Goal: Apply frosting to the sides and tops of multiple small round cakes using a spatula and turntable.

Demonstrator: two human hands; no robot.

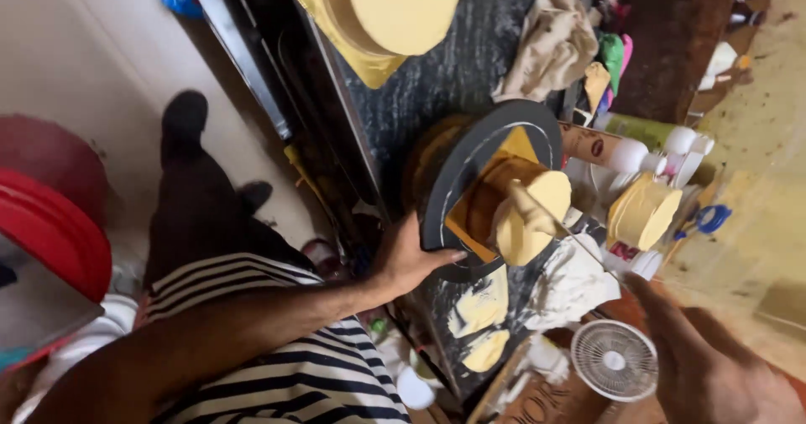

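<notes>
A brown-labelled tube (598,145) is lying right of centre; the left hand (405,259) is gripping the black turntable (453,185), and the right hand (714,365) is pinching a thin rod (579,241) running diagonally up-left into the yellow cake (525,214).

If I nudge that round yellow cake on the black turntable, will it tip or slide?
The round yellow cake is stacked tall on a narrow board, so it probably tips easily. Its coating looks soft and would likely smear. The black round turntable seems tilted under the left hand, so sliding is possible.

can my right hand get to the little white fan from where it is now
Probably yes. The right hand sits just beside the small white fan, with nothing visibly lying between them.
</notes>
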